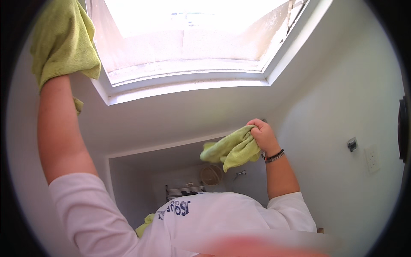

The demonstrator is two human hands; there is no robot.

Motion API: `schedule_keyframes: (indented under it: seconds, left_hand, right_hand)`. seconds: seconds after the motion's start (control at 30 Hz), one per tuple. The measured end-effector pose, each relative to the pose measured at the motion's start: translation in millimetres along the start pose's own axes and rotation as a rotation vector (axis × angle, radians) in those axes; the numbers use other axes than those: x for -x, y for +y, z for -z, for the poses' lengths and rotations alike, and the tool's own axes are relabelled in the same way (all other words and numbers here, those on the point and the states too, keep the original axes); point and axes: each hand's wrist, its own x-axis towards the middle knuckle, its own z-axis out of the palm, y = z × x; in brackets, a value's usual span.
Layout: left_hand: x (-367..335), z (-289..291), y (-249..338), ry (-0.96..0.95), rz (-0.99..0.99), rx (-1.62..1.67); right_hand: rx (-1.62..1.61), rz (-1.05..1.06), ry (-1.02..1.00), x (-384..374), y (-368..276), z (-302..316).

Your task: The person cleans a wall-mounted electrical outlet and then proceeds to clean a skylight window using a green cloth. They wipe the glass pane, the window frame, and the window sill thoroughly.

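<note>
White walls (342,85) and a sloped ceiling enclose the scene, with a bright skylight (192,30) set in a white frame (184,85) overhead; grime shows along the lower edge of the glass. Below it sits a recess (171,171) holding a small round basket (211,174) and a rack, both too small to detail.

Left hand: hidden inside a green cloth (62,40) pressed against the wall at the frame's left corner, arm raised; its spread cannot be told. Right hand (263,135): closed in a fist on a second green cloth (231,150), held clear of any wall, with bracelets (274,156) at the wrist.

Assessment: wiping would go best with the upper cloth flat under the palm, worked along the frame edge into the corner. The spare cloth should stay bunched, clear of the face.
</note>
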Motion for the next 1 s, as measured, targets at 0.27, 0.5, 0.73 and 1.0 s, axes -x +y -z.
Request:
schedule_keyframes:
  seconds: [0.27, 0.5, 0.73, 1.0]
  left_hand:
    - [44, 26, 47, -0.325, -0.039, 0.105]
    - [160, 119, 157, -0.61, -0.708, 0.395]
    - [263, 117, 179, -1.372, -0.495, 1.278]
    - [286, 134, 160, -1.409, 0.252, 1.81]
  right_hand:
    - [-0.072, 0.077, 0.014, 78, 18, 1]
    - [-0.032, 0.173, -0.116, 104, -6, -26]
    - [0.157, 0.205, -0.179, 100, -6, -77]
    - [-0.145, 0.173, 0.049, 97, -3, -53]
